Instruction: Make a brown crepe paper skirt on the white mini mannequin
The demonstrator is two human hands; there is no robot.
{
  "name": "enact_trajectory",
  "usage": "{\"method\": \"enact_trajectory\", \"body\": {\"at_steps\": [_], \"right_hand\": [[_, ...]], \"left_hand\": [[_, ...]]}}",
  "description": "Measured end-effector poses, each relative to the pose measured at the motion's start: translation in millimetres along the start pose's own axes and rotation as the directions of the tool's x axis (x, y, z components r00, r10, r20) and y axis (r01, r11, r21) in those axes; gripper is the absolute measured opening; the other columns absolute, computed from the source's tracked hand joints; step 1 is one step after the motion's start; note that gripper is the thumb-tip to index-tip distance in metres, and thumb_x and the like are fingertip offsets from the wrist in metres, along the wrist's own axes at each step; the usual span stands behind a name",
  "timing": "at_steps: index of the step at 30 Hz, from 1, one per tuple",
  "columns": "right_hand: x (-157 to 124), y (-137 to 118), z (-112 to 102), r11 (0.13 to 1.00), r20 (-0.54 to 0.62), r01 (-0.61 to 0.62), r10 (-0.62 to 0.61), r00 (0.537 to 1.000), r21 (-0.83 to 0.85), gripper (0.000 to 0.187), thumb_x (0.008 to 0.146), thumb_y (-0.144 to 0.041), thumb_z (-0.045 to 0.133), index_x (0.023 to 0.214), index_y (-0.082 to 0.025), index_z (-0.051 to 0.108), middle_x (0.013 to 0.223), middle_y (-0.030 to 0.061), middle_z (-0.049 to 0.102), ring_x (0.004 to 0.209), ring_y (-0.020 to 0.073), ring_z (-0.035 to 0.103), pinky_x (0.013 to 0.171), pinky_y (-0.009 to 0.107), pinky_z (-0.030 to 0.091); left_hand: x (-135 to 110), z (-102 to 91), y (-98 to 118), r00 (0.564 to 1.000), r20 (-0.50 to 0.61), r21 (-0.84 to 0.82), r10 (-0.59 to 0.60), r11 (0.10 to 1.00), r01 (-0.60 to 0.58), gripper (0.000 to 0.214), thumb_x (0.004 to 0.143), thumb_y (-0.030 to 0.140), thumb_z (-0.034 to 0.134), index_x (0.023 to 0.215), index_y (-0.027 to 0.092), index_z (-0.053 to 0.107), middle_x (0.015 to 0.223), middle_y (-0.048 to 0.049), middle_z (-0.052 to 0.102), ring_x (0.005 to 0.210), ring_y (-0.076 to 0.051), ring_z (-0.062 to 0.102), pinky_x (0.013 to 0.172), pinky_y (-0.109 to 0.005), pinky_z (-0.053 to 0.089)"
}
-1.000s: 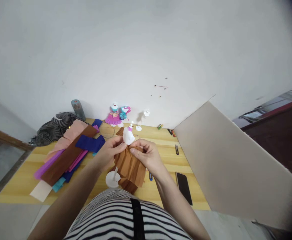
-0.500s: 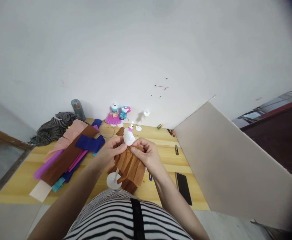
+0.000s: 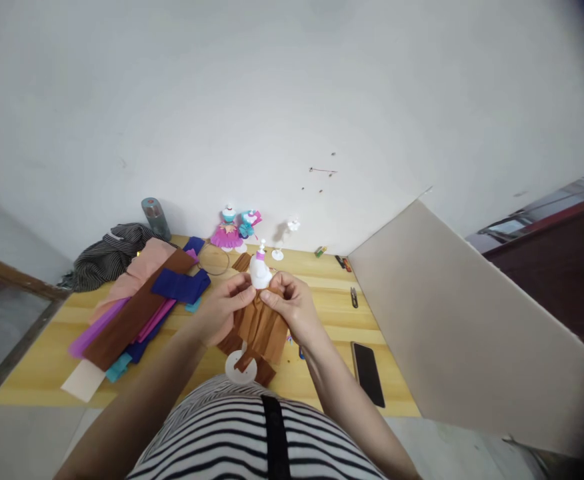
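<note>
Over the middle of the wooden table [image 3: 317,280], I hold a small white mannequin [image 3: 260,272] on a round white stand [image 3: 241,368]. A pleated brown paper skirt [image 3: 261,328] hangs round its waist. My left hand [image 3: 222,308] pinches the brown paper at the waist from the left. From the right, my right hand [image 3: 292,308] pinches the same paper, its fingers pressed together against the mannequin's body.
A pile of coloured paper sheets [image 3: 137,307] lies on the left, with a striped cloth [image 3: 109,257] and a grey bottle [image 3: 155,217] behind. Dressed doll figures [image 3: 235,230] stand by the wall. A black phone [image 3: 368,373] and small scissors [image 3: 353,297] lie right, beside a slanted board [image 3: 462,327].
The mannequin has tilted more upright and its stand has swung right, under the skirt. Both hands have closed in tighter at the waist, gathering the brown paper narrower.
</note>
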State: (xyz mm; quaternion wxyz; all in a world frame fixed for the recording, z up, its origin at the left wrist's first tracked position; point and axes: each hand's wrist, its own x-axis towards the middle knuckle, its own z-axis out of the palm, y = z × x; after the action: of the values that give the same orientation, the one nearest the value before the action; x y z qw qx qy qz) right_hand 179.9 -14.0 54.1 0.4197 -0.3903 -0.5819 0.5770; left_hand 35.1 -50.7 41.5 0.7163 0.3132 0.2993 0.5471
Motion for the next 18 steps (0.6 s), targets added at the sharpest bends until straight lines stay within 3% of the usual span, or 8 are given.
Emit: {"method": "enact_trajectory", "body": {"at_steps": [7,11,18], "right_hand": [[1.3,-1.4,-7.6,1.000,0.085,0.016,-0.015,0.996,-0.014,0.030,0.069,-0.039,0.069,0.065,-0.018,0.047,0.056,-0.0063,0.037,0.052,0.0079,0.030,0.049,0.022,0.024],[-3.5,-3.5,-9.3,0.999,0.035,0.036,-0.035,0.999,-0.037,0.030,0.072,-0.040,0.066,0.064,-0.017,0.049,0.055,-0.0060,0.038,0.050,0.0074,0.030,0.048,0.021,0.023],[-8.1,-7.8,-4.2,1.000,0.023,-0.004,0.004,1.000,-0.021,0.026,0.071,-0.037,0.066,0.066,-0.017,0.051,0.053,-0.0067,0.038,0.048,0.0064,0.030,0.047,0.021,0.023]], "left_hand": [[3.0,-3.1,1.2,0.999,-0.029,-0.060,-0.033,0.998,0.032,0.032,0.076,0.023,0.070,0.107,0.015,0.068,0.106,-0.0109,0.070,0.101,-0.025,0.064,0.092,-0.036,0.043],[2.2,-2.5,3.1,0.994,-0.092,-0.084,-0.065,0.995,0.058,0.032,0.075,0.023,0.071,0.106,0.015,0.068,0.102,-0.0100,0.071,0.096,-0.023,0.066,0.089,-0.034,0.044],[3.1,-2.2,4.0,0.992,-0.087,-0.105,-0.086,0.991,0.077,0.029,0.075,0.023,0.071,0.102,0.013,0.069,0.097,-0.0106,0.072,0.094,-0.023,0.067,0.087,-0.035,0.045]]}}
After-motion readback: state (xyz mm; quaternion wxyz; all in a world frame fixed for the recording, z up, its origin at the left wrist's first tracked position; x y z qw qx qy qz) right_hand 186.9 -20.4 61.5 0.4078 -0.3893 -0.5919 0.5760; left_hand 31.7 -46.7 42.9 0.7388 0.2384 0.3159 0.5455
